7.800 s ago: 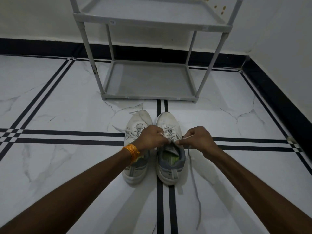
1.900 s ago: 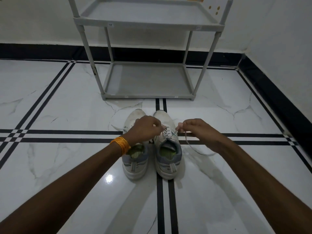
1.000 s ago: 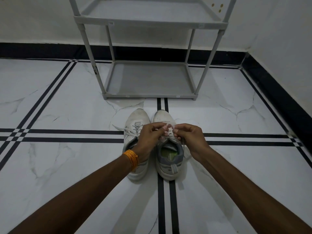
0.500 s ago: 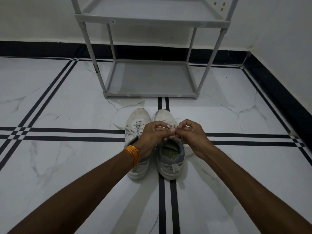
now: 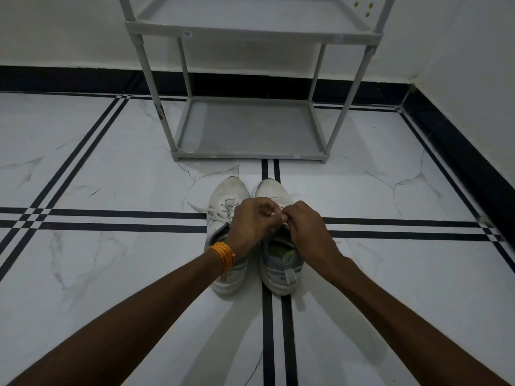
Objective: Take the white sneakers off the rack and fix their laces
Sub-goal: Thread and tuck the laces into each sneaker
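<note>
Two white sneakers stand side by side on the floor, toes pointing at the rack. The left sneaker [image 5: 226, 194] has a loose lace trailing off to its left. The right sneaker [image 5: 271, 189] has a grey collar and a green insole. My left hand [image 5: 252, 224], with an orange bangle at its wrist, and my right hand [image 5: 302, 228] meet over the right sneaker's tongue. Both hands pinch that sneaker's lace [image 5: 276, 214] between their fingertips. Most of the lace is hidden under the hands.
A grey two-shelf rack [image 5: 248, 156] stands just beyond the sneakers, against the white wall; both of its shelves are bare. The floor is white marble tile with black stripes. A black skirting and a wall run along the right side.
My hands, spread apart with the lace pulled out to the right earlier, have drawn together over the right sneaker's tongue. The long trailing lace end is no longer seen on the floor.
</note>
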### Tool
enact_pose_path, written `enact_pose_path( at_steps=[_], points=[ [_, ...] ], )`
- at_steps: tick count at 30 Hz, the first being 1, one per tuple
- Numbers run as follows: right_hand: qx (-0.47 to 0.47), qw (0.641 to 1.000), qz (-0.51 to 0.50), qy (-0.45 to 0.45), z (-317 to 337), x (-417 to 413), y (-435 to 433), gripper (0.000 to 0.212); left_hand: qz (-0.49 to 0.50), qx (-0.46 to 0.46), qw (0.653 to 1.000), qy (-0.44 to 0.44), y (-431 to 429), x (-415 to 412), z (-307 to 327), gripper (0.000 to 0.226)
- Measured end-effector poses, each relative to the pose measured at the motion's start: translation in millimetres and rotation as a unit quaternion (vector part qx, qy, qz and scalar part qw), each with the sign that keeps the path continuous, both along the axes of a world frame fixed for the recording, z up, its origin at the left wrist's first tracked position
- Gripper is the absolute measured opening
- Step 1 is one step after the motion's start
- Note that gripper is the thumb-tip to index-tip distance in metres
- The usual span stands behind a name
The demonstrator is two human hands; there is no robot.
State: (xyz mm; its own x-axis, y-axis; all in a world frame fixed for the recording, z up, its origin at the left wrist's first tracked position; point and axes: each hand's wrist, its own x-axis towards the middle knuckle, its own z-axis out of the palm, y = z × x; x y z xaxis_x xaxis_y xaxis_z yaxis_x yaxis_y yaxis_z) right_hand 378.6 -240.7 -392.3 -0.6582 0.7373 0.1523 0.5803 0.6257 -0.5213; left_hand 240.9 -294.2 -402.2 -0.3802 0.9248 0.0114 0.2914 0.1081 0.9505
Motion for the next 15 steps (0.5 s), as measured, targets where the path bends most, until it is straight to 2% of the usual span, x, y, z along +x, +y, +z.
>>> enact_pose_path(
  at_steps=[4,8,11,15],
  points=[
    [0.064,0.996,0.017,-0.060,-7.8,-3.4,-3.1,0.024,-0.031,0.044,0.984,0.167,-1.2,-6.8,2.3,0.014],
    [0.037,0.995,-0.023,-0.087,-1.8,-5.3,1.2,0.028,-0.059,0.075,0.944,0.315,-1.1,-6.5,4.9,0.021],
    [-0.029,0.997,-0.034,-0.070,2.0,-1.9,8.4,0.022,-0.081,0.054,0.928,0.359,4.7,-8.9,4.0,0.020],
    [-0.075,0.997,-0.027,0.006,-1.9,7.1,12.8,0.024,-0.108,0.023,0.929,0.353,9.0,-7.0,3.0,0.020]
  ],
)
